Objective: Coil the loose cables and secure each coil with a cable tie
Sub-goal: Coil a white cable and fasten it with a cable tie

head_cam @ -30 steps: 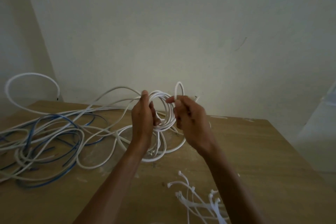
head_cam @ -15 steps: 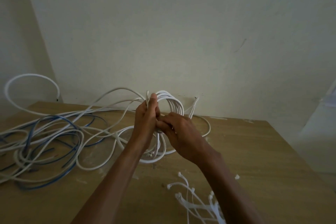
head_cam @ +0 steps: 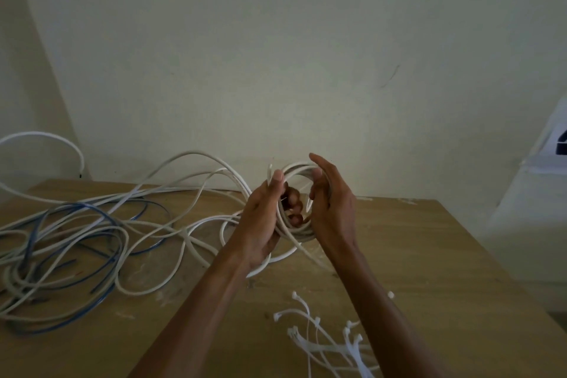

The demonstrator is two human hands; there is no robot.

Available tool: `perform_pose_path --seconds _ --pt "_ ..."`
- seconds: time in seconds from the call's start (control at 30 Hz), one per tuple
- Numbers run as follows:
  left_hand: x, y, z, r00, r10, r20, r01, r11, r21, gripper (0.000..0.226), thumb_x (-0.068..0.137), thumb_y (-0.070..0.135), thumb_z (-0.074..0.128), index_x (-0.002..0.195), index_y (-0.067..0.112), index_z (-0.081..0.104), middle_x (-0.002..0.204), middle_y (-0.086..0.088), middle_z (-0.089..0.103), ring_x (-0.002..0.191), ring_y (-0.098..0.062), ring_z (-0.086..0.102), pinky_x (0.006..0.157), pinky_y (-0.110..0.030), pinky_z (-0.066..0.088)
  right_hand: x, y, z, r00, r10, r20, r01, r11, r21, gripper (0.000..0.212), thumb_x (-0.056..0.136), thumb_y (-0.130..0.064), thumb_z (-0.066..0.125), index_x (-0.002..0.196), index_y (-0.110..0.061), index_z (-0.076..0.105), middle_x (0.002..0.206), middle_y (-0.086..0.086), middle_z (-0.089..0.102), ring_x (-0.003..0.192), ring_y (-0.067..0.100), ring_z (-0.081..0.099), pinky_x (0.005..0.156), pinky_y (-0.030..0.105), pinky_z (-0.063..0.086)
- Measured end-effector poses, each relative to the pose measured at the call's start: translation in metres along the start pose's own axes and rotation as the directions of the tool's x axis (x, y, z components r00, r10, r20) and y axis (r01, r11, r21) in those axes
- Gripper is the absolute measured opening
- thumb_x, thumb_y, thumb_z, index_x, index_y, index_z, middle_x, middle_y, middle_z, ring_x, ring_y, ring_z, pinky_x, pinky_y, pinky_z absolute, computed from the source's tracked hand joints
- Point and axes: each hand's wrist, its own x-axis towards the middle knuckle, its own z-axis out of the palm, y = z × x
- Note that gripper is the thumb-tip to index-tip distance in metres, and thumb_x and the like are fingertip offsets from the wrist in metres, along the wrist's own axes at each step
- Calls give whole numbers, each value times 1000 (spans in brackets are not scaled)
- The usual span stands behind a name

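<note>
Several white loops make my coil point(head_cam: 297, 168), held upright above the table point(head_cam: 429, 255). My left hand point(head_cam: 260, 221) clamps its 9 o'clock side, fingers curled through. My right hand point(head_cam: 333, 209) lies straight-fingered against its 3 o'clock side, gripping nothing. The ties point(head_cam: 334, 347) lie at 5 o'clock, nearer my right hand, so I judge it should fetch one. Loose cable point(head_cam: 190, 153) trails toward 9 o'clock.
</note>
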Motion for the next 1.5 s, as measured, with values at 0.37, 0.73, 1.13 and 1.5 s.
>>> perform_pose_path --seconds 0.37,0.73,1.13,1.5 --pt "3 14 -15 961 -190 -202 116 937 -331 58 94 65 51 57 23 35 44 6 21 33 -7 20 36 -20 16 -2 -24 1 882 255 397 -455 683 571 36 99 -28 58 131 -13 58 77 7 58 61 15 60 58 29 51" --pt "4 23 -22 972 -197 -130 123 892 -434 66 97 67 42 52 19 36 41 6 19 31 -7 18 34 -19 15 -13 -47 22 781 548 301 -552 380 742 39 107 -36 43 96 -9 69 51 -5 26 43 8 24 43 24 26" --pt "0 19 -31 981 189 -52 -123 801 586 56 104 60 20 111 25 63 87 -17 66 76 -29 69 64 -45 55 -12 -30 10 927 -268 262 327 920 -217 56 104 -53 33 153 -27 37 149 1 45 133 11 44 102 27 44" --pt "-2 -1 -14 965 252 74 -236 707 666 45 109 43 38 89 12 64 55 -2 57 48 -14 56 52 -25 44 -2 6 13 982 -180 -50 166 964 -207 39 105 -18 34 67 -21 40 57 -6 41 47 10 35 49 24 21"
